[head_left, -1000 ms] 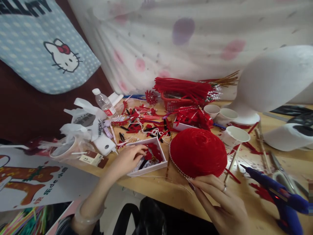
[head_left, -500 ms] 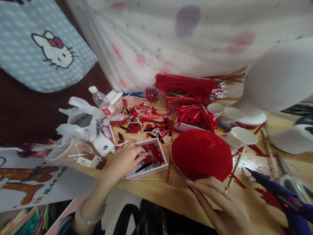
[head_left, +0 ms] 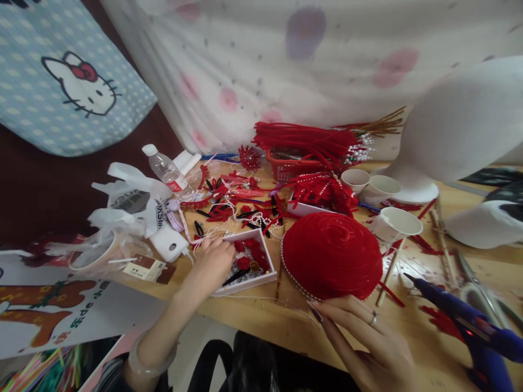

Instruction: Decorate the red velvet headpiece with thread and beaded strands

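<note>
A red, shallow-domed piece (head_left: 333, 253), wound in rings of fuzzy cord, lies on the table in front of me. A string of small pearl beads (head_left: 289, 271) follows its left and lower rim. My right hand (head_left: 363, 332), with a ring on one finger, pinches that string at the lower rim, thumb and fingertips together. My left hand (head_left: 214, 264) is at the left wall of a white box (head_left: 266, 255) holding red flowers, clear beads and a black clip. Its fingers are curled in; what they hold, if anything, is hidden. A thin thread (head_left: 267, 298) runs across the table between the hands.
A blue glue gun (head_left: 461, 310) with a red light lies right of my right hand, near scissors (head_left: 476, 283). Paper cups (head_left: 398, 226), a white foam head (head_left: 461, 125) and a basket (head_left: 286, 169) of red stems stand behind. A bottle (head_left: 165, 171) and plastic bags are left.
My left hand has drawn back from inside the white box to its left wall, with the fingers more curled. My right hand stays at the red piece's rim. The whole view has shifted slightly.
</note>
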The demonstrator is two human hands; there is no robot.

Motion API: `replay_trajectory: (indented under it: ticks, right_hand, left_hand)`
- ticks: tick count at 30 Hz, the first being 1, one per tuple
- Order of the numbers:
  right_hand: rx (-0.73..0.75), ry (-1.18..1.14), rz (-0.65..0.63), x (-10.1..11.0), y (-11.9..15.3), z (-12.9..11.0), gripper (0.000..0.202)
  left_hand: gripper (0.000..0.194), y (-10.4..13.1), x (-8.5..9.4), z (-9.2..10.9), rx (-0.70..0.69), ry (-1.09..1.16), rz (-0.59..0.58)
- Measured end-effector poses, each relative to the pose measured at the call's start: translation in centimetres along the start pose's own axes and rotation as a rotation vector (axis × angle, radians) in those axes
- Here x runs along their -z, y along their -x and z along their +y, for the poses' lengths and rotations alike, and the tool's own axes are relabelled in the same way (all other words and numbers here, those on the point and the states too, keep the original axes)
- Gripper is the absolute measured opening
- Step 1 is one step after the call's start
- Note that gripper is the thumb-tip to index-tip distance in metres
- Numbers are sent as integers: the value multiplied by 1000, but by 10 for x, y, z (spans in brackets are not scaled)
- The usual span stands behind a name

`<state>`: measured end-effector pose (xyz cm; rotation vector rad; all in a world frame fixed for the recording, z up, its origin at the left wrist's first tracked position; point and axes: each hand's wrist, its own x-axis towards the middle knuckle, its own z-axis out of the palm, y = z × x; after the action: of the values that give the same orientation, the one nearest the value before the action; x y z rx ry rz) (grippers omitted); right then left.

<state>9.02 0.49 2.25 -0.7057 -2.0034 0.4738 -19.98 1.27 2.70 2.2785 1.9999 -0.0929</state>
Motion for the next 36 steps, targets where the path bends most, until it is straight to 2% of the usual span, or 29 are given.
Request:
replay_trajectory:
  ticks: [4,11,13,16,18,19,21,23,25,27,30,36]
  right_hand:
    - [-34,-21,1,1,-2,-4,20]
    - [-86,-159,9,-2,-18,-9,23]
    - [-130,-204,15,-5,-23,-11,22]
    - [-221,-282,14,-11,-33,-20,17]
    - [-257,-358,34,-16,-40,-28,15]
    - [-262,-394,52,-18,-43,-32,15]
    - [-254,-436,89,-21,-47,-39,13]
    - [-253,-434,128,-24,-47,-42,12]
    - [-267,-413,159,-24,-44,-43,11]
    - [-286,-393,171,-23,-41,-42,10]
    - [-297,-359,167,-21,-39,-39,10]
    - [-261,-289,174,-20,-42,-39,9]
  left_hand:
    - [19,3,9,2,54,135,66]
    - [15,12,22,8,236,522,320]
    - [21,13,23,18,257,690,370]
    - [39,10,24,47,237,951,392]
    - [48,9,25,71,238,1256,378]
    - [51,9,25,83,273,1574,351]
    - [48,10,24,103,398,2132,242]
    - [41,13,24,115,517,2458,116]
    - [32,15,23,121,541,2555,37]
    - [26,16,22,123,485,2561,7]
    - [21,16,20,123,421,2543,22]
    - [22,15,19,126,434,2587,2]
